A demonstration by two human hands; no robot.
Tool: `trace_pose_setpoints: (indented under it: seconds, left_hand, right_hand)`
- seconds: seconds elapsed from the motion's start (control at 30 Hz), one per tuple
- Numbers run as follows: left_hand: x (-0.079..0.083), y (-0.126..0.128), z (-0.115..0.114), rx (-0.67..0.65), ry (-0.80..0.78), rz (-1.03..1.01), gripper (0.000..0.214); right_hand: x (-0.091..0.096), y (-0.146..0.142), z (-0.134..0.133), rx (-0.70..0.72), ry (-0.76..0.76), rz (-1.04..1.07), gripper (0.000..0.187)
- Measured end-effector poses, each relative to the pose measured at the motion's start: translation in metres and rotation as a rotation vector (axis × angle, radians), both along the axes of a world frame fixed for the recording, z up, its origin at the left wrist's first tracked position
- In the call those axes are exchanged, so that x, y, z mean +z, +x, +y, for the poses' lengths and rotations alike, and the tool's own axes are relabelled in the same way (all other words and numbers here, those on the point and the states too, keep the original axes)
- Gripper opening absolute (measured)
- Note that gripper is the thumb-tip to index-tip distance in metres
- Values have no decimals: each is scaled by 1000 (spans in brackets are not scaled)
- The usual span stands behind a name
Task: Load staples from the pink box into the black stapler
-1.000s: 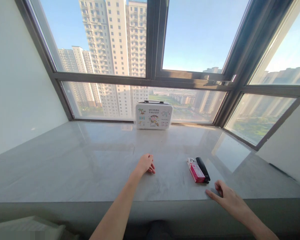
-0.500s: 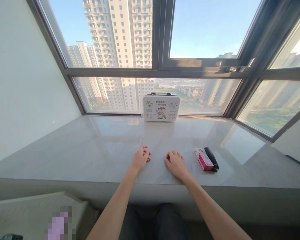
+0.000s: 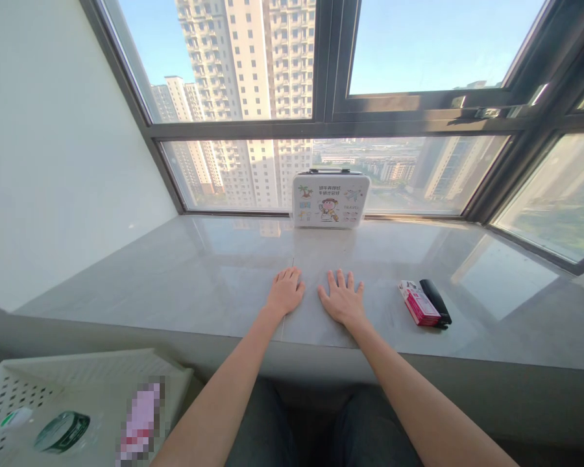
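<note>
Palm down on the grey stone sill [image 3: 214, 272], my left hand [image 3: 286, 290] lies flat with its fingers a little apart. My right hand [image 3: 343, 299] rests flat beside it, fingers spread, a gap between the two. Neither holds anything. To the right of my right hand lie a pink and white small box [image 3: 420, 305] and a black stapler [image 3: 435, 303], side by side and touching. Beyond both hands a white case [image 3: 329, 201] with cartoon prints and a dark handle stands upright against the window.
A pale plastic basket [image 3: 175, 383] is at the lower left, below the sill's front edge. Inside are a clear bottle with a green label [image 3: 63, 431] and a blurred pink item [image 3: 142, 415]. Dark window frames [image 3: 238, 130] border the back; a white wall [image 3: 78, 168] rises on the left.
Both hands have turned from loosely curled to flat on the sill with the fingers extended. The view has shifted left and down, showing more of the basket.
</note>
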State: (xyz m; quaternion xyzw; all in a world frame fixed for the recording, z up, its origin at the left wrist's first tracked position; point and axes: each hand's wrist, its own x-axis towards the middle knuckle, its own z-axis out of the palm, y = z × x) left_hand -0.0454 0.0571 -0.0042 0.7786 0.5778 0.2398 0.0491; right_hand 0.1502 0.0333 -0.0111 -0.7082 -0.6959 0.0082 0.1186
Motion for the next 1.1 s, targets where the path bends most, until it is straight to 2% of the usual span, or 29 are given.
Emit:
trace_pose_setpoints:
  seconds: [0.23, 0.5, 0.77, 1.1]
  left_hand:
    - [-10, 11, 8, 52, -25, 161, 59]
    - [-13, 34, 10, 153, -32, 204, 64]
    - [-17, 53, 1, 230, -32, 222, 62]
    - [-17, 57, -9, 271, 9, 214, 65]
  right_hand:
    - [2, -11, 8, -40, -47, -26, 80]
    - [0, -15, 15, -66, -10, -8, 77]
    - [-6, -14, 14, -59, 7, -27, 69]
    - [-8, -17, 2, -70, 63, -16, 66]
